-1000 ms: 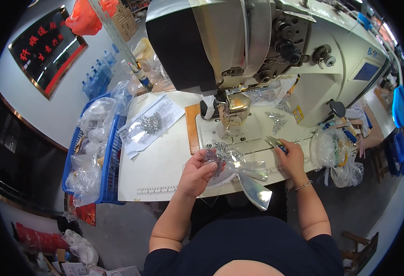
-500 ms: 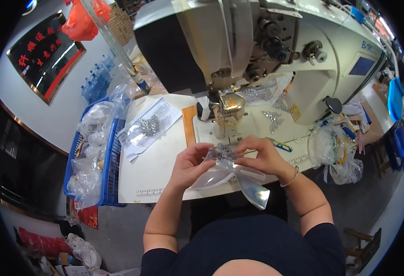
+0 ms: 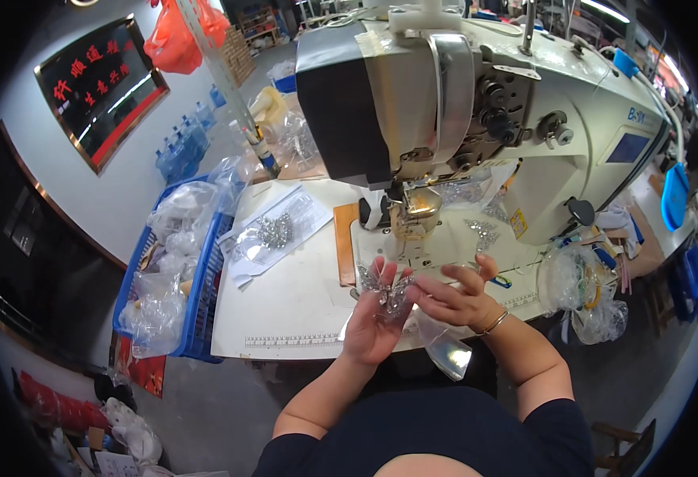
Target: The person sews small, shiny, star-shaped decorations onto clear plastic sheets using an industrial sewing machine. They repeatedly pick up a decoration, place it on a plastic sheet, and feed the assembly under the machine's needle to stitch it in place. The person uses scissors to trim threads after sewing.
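Both hands meet on a small glittering piece at the table's front edge, before the sewing machine.
Blue plastic basket (image 3: 198, 310) of clear bags sits far left; left hand (image 3: 374, 324) cups the silvery beaded butterfly-shaped ornament (image 3: 386, 288), fingers curled loosely beneath it; right hand (image 3: 454, 298) pinches its edge, other fingers spread; white industrial sewing machine (image 3: 476, 103) stands behind.

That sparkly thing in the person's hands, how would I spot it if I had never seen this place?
Find the big white sewing machine on the white table. Just in front of its needle, at the table's near edge, the left hand and right hand meet around a small silvery butterfly-shaped ornament. Similar shiny pieces lie flat in clear bags farther left; this one alone is held up.
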Demonstrator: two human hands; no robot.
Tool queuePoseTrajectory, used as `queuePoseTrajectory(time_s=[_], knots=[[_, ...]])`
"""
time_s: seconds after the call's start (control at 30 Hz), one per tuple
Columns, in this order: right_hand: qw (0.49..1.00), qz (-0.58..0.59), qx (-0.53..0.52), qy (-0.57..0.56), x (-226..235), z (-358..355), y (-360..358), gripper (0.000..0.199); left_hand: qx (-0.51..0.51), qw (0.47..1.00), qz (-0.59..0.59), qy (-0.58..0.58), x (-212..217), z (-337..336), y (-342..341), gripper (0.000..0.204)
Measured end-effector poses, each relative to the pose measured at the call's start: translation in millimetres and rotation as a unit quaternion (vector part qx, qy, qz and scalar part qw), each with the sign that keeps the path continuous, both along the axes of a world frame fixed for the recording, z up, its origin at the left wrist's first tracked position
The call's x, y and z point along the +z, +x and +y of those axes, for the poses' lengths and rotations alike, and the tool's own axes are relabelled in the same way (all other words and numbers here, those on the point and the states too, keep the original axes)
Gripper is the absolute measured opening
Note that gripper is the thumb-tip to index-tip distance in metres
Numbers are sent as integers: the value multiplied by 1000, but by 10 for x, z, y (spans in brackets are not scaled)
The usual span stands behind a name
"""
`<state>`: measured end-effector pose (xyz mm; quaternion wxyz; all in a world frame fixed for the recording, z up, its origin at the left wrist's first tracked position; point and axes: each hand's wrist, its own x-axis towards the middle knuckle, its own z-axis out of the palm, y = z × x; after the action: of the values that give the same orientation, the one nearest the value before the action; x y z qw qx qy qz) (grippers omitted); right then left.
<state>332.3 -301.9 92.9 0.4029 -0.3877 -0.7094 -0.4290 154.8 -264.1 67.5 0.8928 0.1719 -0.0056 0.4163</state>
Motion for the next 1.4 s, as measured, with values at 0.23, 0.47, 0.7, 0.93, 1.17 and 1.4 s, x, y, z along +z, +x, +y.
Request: queuePoseTrajectory(time_s=[0.23,0.47,0.7,0.93,1.17,1.4], knots=[[541,705,361,-284,-118,36,25,48,76,995,-59,24,-195,16,31,48],[400,702,388,-444,-153,-37,-140,35,134,990,11,35,-286,35,96,50],[392,753,340,-405,-231,15,-215,24,98,993,4,67,-236,28,48,53],[353,759,335,-433,-304,-3,-155,31,81,995,42,52,-343,89,-30,48],[564,723,242,-317,-387,84,74,48,70,997,2,-20,-297,207,-65,45],[789,530,114,-290,-337,25,-3,33,56,998,-10,-29,-312,188,-62,46]])
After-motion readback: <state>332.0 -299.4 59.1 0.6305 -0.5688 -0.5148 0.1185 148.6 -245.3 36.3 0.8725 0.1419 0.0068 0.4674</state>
